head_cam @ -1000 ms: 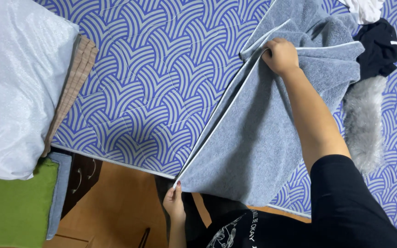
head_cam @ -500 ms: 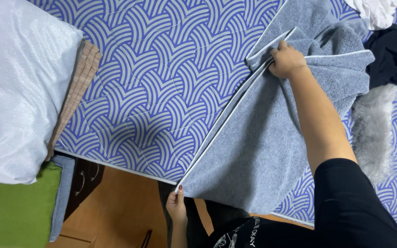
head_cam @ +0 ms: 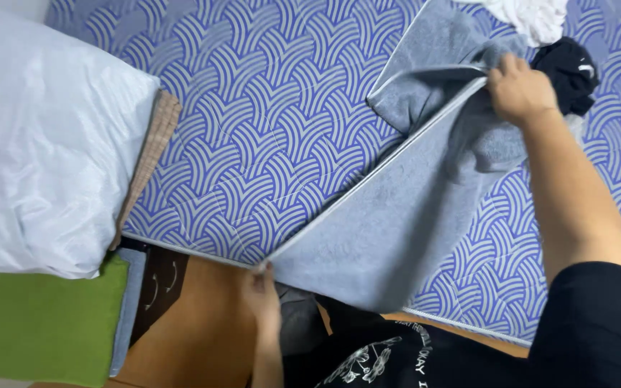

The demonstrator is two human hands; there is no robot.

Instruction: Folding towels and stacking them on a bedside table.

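Note:
A grey-blue towel [head_cam: 397, 215] lies stretched diagonally over a mattress [head_cam: 267, 122] with a blue and white wave pattern. My right hand [head_cam: 517, 90] grips the towel's far edge near the upper right, where the cloth bunches in folds. My left hand [head_cam: 260, 287] pinches the towel's near corner at the mattress's front edge. The long white-trimmed edge runs taut between both hands.
A large white pillow [head_cam: 44, 144] sits at the left over a tan checked cloth [head_cam: 149, 154]. A green cloth [head_cam: 44, 323] lies below it. A white garment [head_cam: 533, 16] and a black garment [head_cam: 573, 65] lie at the upper right. Wooden floor [head_cam: 195, 338] shows below.
My right hand has carried the towel's far edge up and to the right, pulling the towel flatter and the edge tighter. My left hand keeps its hold on the near corner.

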